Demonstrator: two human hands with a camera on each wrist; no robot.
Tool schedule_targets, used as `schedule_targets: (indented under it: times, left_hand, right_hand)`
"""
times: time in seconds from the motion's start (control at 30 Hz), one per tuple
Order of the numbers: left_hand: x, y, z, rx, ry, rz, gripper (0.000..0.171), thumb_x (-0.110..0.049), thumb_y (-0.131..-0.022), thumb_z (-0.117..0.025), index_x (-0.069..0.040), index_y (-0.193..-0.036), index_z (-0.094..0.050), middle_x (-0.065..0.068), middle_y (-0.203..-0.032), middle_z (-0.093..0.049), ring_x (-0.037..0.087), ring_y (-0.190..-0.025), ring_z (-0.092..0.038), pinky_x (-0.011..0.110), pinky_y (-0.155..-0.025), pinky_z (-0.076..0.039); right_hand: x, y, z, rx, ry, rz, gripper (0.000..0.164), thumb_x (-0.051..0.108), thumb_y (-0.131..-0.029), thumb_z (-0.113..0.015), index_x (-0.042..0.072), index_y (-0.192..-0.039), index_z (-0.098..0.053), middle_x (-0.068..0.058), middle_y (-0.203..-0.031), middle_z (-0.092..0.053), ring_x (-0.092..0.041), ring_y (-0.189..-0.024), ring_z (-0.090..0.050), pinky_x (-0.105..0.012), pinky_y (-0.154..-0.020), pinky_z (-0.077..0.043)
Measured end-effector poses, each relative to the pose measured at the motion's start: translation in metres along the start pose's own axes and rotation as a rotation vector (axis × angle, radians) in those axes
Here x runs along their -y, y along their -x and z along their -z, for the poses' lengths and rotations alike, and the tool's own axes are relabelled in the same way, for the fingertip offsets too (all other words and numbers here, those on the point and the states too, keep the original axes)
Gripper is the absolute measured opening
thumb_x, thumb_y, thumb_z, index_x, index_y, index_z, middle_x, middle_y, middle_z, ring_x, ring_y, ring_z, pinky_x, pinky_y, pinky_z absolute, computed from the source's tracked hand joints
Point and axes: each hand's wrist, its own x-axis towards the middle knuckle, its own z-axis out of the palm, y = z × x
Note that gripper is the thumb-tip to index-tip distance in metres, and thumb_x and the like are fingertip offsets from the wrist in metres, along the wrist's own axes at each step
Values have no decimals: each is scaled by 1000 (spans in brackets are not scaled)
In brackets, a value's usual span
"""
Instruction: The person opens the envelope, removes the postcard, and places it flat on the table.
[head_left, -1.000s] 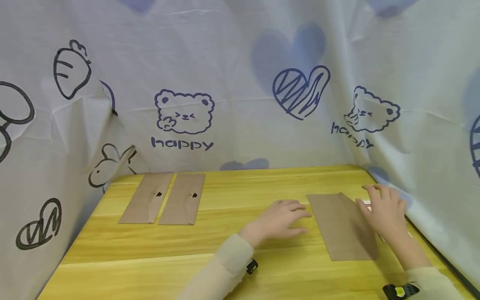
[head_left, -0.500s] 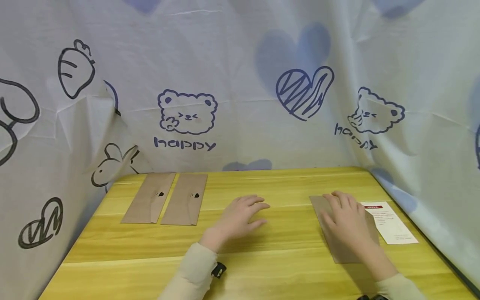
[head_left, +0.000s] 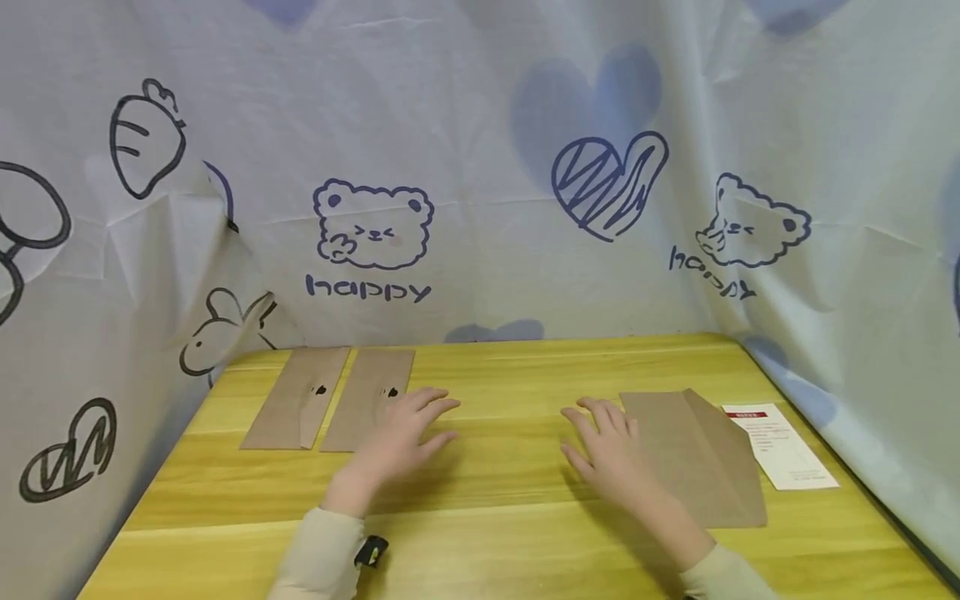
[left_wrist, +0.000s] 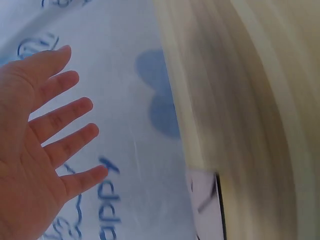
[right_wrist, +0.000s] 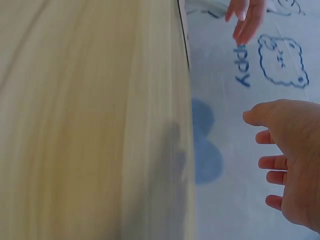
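In the head view my left hand point(head_left: 401, 442) hovers over the table beside the nearer of two closed brown envelopes point(head_left: 367, 392), partly covering it. My right hand point(head_left: 611, 446) is above the table at the left side of an unfolded brown envelope point(head_left: 697, 467), whose pointed flap faces right. Both hands have spread, relaxed fingers and hold nothing. The left wrist view shows the left palm point(left_wrist: 30, 165) with its fingers apart. In the right wrist view the right hand point(right_wrist: 295, 155) appears equally bare.
A second closed envelope point(head_left: 292, 400) lies at the far left of the wooden table point(head_left: 510, 533). A white printed card point(head_left: 783, 450) with a red band lies right of the unfolded envelope. A white cloth point(head_left: 480, 125) with drawings encloses the back and sides.
Both hands have moved left, the right one from over the card and across the unfolded envelope. The card now shows fully. The envelopes stay in place.
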Motion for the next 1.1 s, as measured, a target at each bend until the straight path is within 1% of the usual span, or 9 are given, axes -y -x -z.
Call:
schedule_targets:
  times: [0.1,0.23,0.37,0.4,0.57,0.7,0.8,0.93,1.1]
  left_hand:
    - [13,8,7,-21,-29,57,43,-32,-91,-68,-14,-129,-62,12,-133,-60,33,-125,-55,52,-106,-44]
    - [30,17,11,-61,-59,126,44,-32,-90,-70,-13,-128,-63,12,-132,-61,34,-125,-55,50,-105,-45]
    - [47,26,16,-87,-67,183,45,-31,-89,-71,-11,-128,-62,15,-133,-60,38,-128,-52,56,-108,-40]
    - [51,29,18,-90,-83,197,45,-31,-88,-71,-11,-128,-62,15,-133,-59,39,-129,-50,58,-108,-38]
    - [66,38,26,-45,-146,304,51,-38,-90,-67,-15,-134,-57,16,-145,-50,42,-140,-36,65,-114,-24]
    - [73,43,28,12,-117,393,56,-40,-92,-64,-15,-140,-51,19,-153,-37,45,-145,-22,69,-115,-11]
    - [78,46,28,57,-108,457,61,-41,-93,-62,-14,-145,-45,21,-157,-27,46,-147,-13,71,-114,-6]
    - [84,48,26,98,-110,506,67,-43,-94,-60,-15,-150,-38,22,-160,-18,47,-148,-7,72,-113,-3]
    - [89,51,26,137,-104,531,72,-45,-94,-59,-16,-153,-31,23,-161,-12,48,-148,-3,72,-113,0]
  right_hand:
    - [17,-7,-3,1,-11,29,49,32,-90,-69,12,-133,-54,-16,-135,-50,-37,-127,-45,-59,-98,-40]
    - [35,-13,-9,41,-51,64,50,34,-91,-67,14,-135,-52,-14,-138,-49,-36,-131,-42,-61,-103,-38]
    - [55,-20,-15,113,-98,129,52,38,-94,-63,15,-139,-49,-14,-143,-45,-36,-136,-37,-62,-106,-35]
    - [60,-22,-17,128,-101,149,53,39,-94,-61,15,-140,-48,-14,-144,-44,-35,-137,-36,-61,-107,-34]
    - [86,-36,-25,177,-69,234,55,44,-96,-56,17,-143,-45,-13,-150,-40,-35,-142,-32,-57,-113,-33]
    - [106,-47,-32,222,-54,272,58,46,-98,-53,16,-147,-42,-11,-154,-37,-33,-146,-29,-52,-116,-30]
    - [117,-56,-40,279,-59,303,62,47,-99,-48,16,-151,-36,-8,-158,-33,-30,-149,-25,-51,-119,-27]
    - [127,-67,-54,357,-81,328,65,51,-100,-43,17,-154,-29,-5,-161,-28,-26,-152,-18,-52,-121,-22]
    - [143,-81,-67,450,-115,324,68,55,-100,-40,19,-155,-26,-4,-162,-25,-24,-153,-13,-55,-121,-20]
